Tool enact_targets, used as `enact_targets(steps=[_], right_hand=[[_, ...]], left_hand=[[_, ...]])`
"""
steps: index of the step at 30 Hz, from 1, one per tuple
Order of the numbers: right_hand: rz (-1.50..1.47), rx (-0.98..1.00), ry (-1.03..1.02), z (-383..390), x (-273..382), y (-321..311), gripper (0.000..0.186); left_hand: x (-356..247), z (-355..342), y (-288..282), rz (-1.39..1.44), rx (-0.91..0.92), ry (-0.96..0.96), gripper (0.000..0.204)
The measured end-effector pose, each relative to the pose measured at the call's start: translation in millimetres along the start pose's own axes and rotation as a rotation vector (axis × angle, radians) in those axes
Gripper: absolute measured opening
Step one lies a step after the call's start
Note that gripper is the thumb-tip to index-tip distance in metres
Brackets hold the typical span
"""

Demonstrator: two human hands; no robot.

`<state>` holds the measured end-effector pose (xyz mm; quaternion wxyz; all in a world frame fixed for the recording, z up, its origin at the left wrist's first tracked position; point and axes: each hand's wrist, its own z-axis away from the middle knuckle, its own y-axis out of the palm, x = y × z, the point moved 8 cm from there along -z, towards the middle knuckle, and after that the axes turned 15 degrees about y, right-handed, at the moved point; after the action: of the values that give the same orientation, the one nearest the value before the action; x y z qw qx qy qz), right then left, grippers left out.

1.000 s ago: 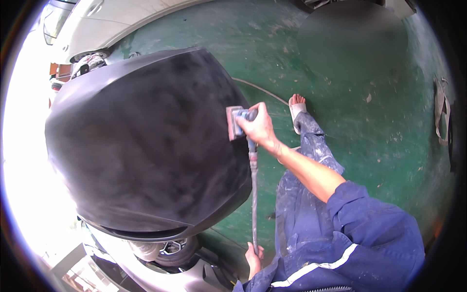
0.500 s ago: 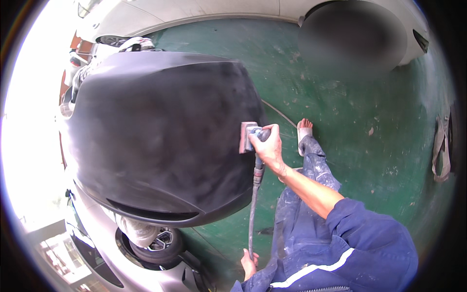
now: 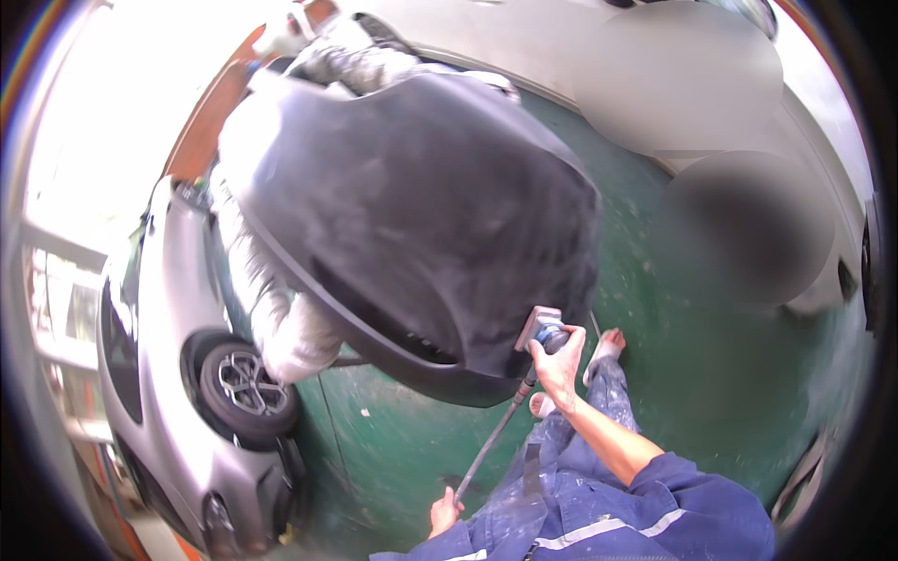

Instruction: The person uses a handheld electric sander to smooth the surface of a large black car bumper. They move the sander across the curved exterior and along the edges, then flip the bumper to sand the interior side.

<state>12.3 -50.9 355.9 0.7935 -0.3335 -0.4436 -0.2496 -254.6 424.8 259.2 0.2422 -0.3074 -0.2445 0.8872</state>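
A dark, smooth car hood with a long vent slot along its near-left edge lies raised off the floor in front of me. My right hand is wrapped round the body of a power sander with a flat rectangular pad. The pad lies against the hood close to its near-right edge. A grey hose runs from the sander down toward me, and my left hand is closed round it near my waist. The sander's underside is hidden.
Crumpled, shiny sheeting wraps something beside and under the hood. At the left stands a silver car with its wheel showing. A pale car body stretches across the far side. The floor is green and scuffed.
My view has turned, so the hood appears rotated and shifted right. The sander has moved along the hood toward the end of the vent slot. Both hands keep their hold.
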Motion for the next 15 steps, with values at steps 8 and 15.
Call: enact_targets(steps=[8,15], right_hand=[[0.208,0.220,-0.663,67.5,187.5,42.4,0.053],[0.641,0.302,-0.902,86.7,285.2,94.0,0.050]], left_hand=[[-69.1,7.3,54.4,0.011,0.093,0.265,0.077],[-191.7,31.1,57.1,0.118,0.173,0.529,0.066]])
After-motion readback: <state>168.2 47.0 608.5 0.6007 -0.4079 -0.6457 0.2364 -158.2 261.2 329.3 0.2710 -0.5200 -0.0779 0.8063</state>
